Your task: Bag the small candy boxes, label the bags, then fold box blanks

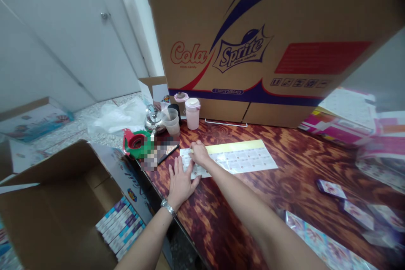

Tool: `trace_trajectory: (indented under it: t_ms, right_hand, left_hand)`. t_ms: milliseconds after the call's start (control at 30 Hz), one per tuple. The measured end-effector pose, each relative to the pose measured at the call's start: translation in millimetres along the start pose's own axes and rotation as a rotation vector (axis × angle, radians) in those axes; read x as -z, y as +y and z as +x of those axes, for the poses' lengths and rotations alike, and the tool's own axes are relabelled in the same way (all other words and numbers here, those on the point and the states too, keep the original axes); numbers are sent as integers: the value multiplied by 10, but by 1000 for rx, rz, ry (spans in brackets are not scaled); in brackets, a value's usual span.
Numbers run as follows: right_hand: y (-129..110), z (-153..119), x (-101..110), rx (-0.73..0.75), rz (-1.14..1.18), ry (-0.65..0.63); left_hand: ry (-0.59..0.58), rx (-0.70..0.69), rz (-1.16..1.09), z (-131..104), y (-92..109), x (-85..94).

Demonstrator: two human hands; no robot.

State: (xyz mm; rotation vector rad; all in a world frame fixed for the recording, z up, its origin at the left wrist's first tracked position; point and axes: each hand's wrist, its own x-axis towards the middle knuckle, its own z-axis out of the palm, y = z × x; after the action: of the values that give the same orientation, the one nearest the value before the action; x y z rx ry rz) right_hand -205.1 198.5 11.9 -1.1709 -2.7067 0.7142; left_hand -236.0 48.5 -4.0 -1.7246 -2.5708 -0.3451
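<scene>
While the big brown cardboard carton (253, 38) fills the far side of the view, we can read "Cola" in red and "Sprite" in purple on its face, with a small line below that looks like "30PCS*24BOXES" — the top edge shows part of "DON'T STAND". It stands on the dark red-brown wood-grain surface (240, 215). To our lower left sits an open brown cardboard box (57, 206) with slim white-and-blue packets (122, 228) stacked in its corner.

On the surface lies the long white sticker sheet with a yellow top strip (240, 158), its long axis running left to right, away from our hands toward the right. Our left hand (180, 181) rests flat, fingers spread, pressing the sheet's near left corner — released, grasping nothing. Our right hand (200, 152) sits just beyond it on the sheet's left end, fingertips pinched down at a sticker; whether it has one lifted we cannot tell.

Behind the hands stand a pale pink lidded tumbler (192, 113), a clear plastic cup (171, 121), a steel kettle (153, 120), and a red-and-green tape dispenser (136, 142).
</scene>
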Motion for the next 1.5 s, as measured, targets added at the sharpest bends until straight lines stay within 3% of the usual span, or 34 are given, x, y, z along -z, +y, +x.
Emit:
trace_trajectory:
  t_ms: [300, 733, 1200, 1333, 1500]
  right_hand:
    - [-42, -73, 63, -72, 21, 23]
    - [-36, -88, 44, -56, -29, 0]
    - [38, 46, 213, -10, -138, -206]
    - [38, 36, 278, 40, -120, -206]
    - [91, -170, 315, 171, -43, -141]
  left_hand:
    - [15, -3, -51, -5, -2, 9]
    - [50, -15, -42, -13, -3, 10]
    - [138, -78, -168, -41, -76, -52]
    - [162, 11, -418, 14, -111, -73]
    - [164, 371, -1157, 229, -189, -44]
